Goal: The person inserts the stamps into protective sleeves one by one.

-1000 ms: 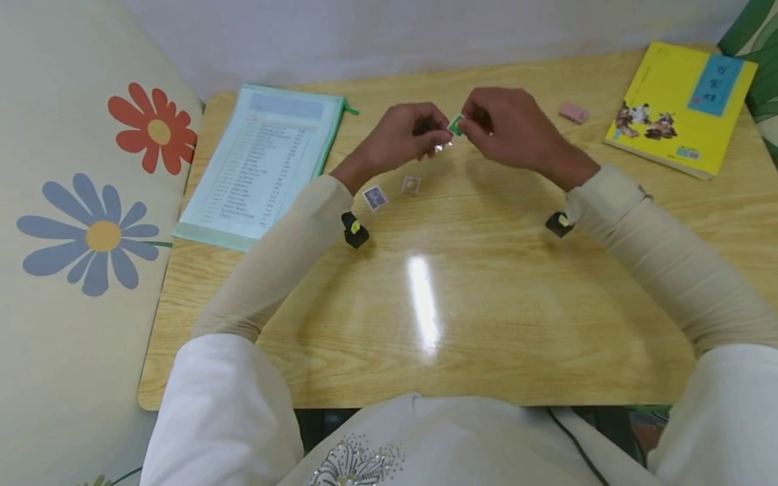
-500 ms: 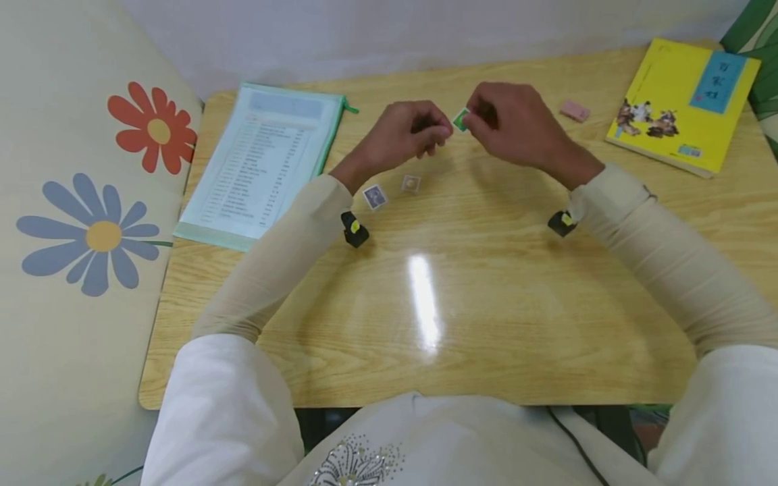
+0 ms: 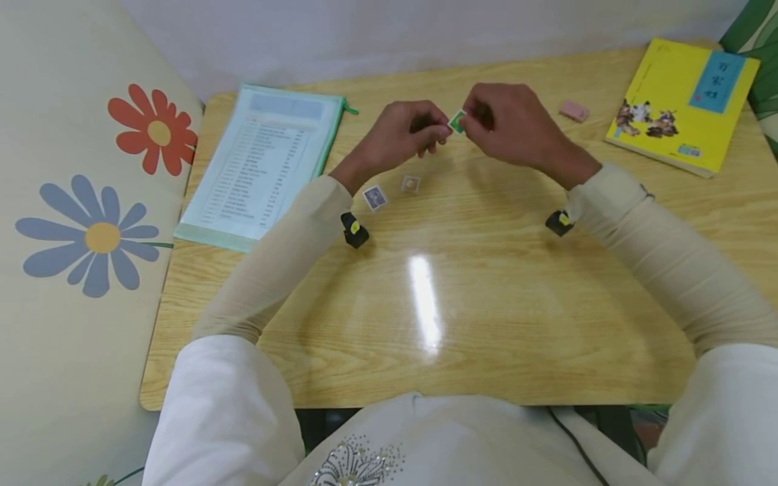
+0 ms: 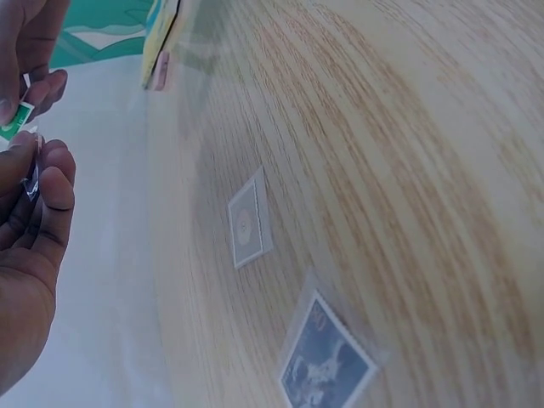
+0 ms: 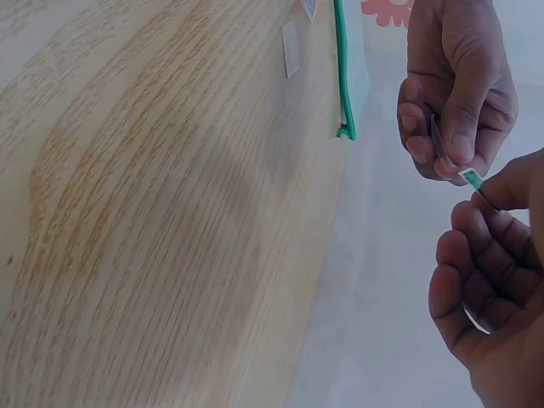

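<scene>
Over the far middle of the table, my right hand (image 3: 513,128) pinches a small green stamp (image 3: 458,122) with a white border between thumb and forefinger. Facing it, my left hand (image 3: 398,138) grips a small clear plastic sleeve (image 4: 34,174), mostly covered by the fingers in the head view. The stamp's edge is right at the left fingertips. Below the left hand, a dark stamp (image 3: 375,198) and a paler stamp (image 3: 410,184) lie flat on the table, each in clear plastic, as the left wrist view shows.
A clear zip folder (image 3: 267,162) with a printed list lies at the left. A small pink block (image 3: 574,111) and a yellow book (image 3: 681,108) lie at the back right. A wall (image 3: 395,34) runs along the table's far edge.
The green stamp in my right hand moved slightly right, away from the left fingers, then back left to them. A shiny bit of plastic below the left fingers no longer shows in the head view.
</scene>
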The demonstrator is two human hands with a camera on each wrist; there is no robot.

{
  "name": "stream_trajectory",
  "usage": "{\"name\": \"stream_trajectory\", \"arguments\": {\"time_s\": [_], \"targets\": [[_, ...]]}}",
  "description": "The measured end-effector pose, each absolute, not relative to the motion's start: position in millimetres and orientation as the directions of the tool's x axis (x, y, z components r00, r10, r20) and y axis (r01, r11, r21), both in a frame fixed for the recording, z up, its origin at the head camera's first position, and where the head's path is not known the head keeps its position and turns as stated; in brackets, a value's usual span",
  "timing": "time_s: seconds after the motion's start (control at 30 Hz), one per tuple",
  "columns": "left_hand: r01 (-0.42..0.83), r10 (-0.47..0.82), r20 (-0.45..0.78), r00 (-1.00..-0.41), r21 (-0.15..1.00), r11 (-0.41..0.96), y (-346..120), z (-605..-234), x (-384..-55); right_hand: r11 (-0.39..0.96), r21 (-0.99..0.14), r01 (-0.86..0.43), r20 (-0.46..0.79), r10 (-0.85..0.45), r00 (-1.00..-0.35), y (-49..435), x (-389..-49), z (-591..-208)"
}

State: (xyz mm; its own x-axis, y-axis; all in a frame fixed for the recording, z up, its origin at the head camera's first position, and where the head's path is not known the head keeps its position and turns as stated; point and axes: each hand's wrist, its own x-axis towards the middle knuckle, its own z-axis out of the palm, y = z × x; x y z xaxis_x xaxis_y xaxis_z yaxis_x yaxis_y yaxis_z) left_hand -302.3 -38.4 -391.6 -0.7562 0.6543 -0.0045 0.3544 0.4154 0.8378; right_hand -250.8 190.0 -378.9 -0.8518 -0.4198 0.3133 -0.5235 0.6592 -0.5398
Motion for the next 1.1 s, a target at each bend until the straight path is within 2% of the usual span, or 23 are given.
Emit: {"name": "stream_trajectory", "arguments": {"time_s": [0.57, 1.1], "targets": [[0.333, 0.645, 0.007, -0.764, 0.861, 0.385, -36.8, -364.2, -278.8, 0.642, -0.523, -0.561, 0.351, -0.438, -0.828, 191.4, -251.1, -380.0], [0.357, 0.650, 0.031, -0.759, 0.856, 0.375, -38.7, -392.6, -302.2, 0.638, -0.509, -0.577, 0.375, -0.439, -0.816, 191.2, -250.6, -379.9]]}}
